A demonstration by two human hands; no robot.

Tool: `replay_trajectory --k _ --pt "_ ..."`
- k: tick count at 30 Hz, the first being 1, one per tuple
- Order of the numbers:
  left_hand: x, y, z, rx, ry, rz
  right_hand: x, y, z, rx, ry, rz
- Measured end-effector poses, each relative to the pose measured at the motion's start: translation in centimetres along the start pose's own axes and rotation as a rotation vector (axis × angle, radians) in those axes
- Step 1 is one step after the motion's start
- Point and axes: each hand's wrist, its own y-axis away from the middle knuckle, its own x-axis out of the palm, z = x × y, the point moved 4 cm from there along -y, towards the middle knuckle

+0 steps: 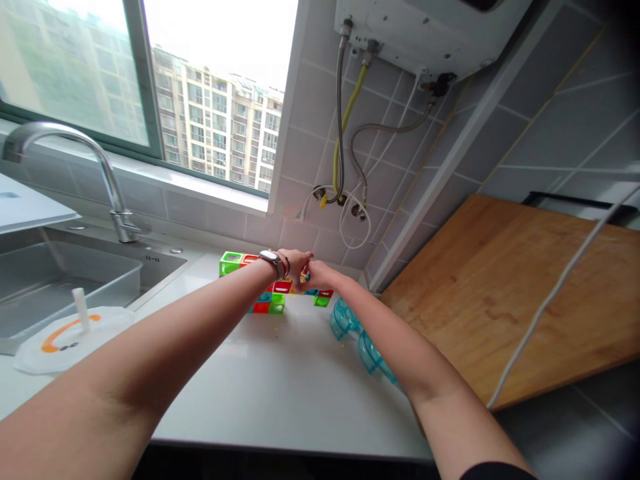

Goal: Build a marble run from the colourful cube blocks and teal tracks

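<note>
Now both hands meet over coloured blocks, small piece pinched between

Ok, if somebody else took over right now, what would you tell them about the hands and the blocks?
Left hand: over the blocks at the back of the counter, fingers meeting the right hand.
Right hand: pinching a small piece together with the left; grip hard to tell.
Blocks: a colourful cluster in rows, some stacked, near the tiled wall.
Teal tubes: lying loose on the counter under the right forearm, apart from the blocks.
Done: the cluster is joined up.
Left: the small piece and the tubes are not attached.
</note>
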Motion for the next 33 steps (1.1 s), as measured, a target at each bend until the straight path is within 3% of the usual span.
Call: replay_trajectory --k 5,9,12,15,20,23,27,33 --pt "0.9 -0.5 1.5 0.050 0.045 -0.028 -0.5 1.3 -1.6 -0.102 -0.050 -0.013" --pt "0.7 -0.3 2.0 0.024 0.058 -0.013 -0.8 3.2 -5.1 0.015 -0.024 0.045" --pt "0.4 0.0 1.8 0.009 0.031 0.062 -1.0 4.3 -7.0 0.090 -0.058 0.046" --pt "0.2 0.1 0.5 -0.001 -0.054 0.139 -0.8 4.8 -7.5 0.093 -0.095 0.016" --pt "0.6 -0.8 -4.2 0.051 -0.123 0.037 -0.7 5.1 -7.2 0.071 -0.102 -0.048" --pt "1.5 -1.4 -6.0 0.059 -0.129 0.031 -0.5 5.5 -7.7 0.045 -0.173 -0.089" --pt "1.8 -1.7 -6.0 0.066 -0.115 0.030 1.0 6.2 -9.4 0.090 -0.397 -0.130" --pt "1.6 -1.2 -5.6 0.079 -0.109 0.037 4.8 6.6 -10.9 0.069 -0.641 -0.052"
